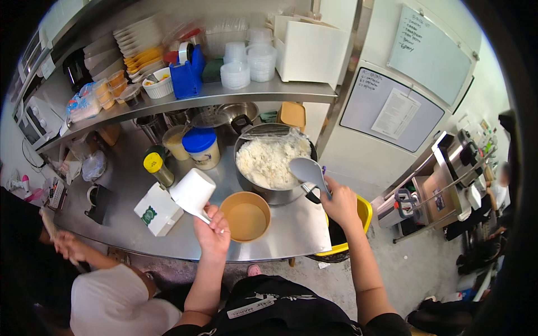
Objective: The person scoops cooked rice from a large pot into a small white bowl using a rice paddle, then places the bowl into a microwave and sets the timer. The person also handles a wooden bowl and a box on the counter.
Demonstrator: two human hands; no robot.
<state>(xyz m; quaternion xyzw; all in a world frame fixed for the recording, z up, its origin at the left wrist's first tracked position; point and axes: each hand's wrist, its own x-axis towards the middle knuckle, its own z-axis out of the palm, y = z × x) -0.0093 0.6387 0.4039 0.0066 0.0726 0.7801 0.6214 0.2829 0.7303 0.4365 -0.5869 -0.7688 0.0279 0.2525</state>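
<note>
My left hand (213,231) grips the handle of a white plastic measuring scoop (194,190), tilted above the steel table beside a brown paper bowl (245,217). The bowl's inside shows no food. In my right hand (341,201) is a grey serving spoon (309,171), its broad head over the near right rim of a large pot (275,196). Cooked white rice (269,163) fills the pot, and clear plastic film (273,133) covers its far edge. Whether rice is inside the scoop is hidden from this angle.
Left of the bowl stand a white carton (159,210), a yellow-capped shaker (158,169) and a blue-lidded tub (201,148). A steel shelf (252,95) overhangs the back. A yellow-rimmed bin (365,218) stands off the right table edge. Another person (122,298) is close at left.
</note>
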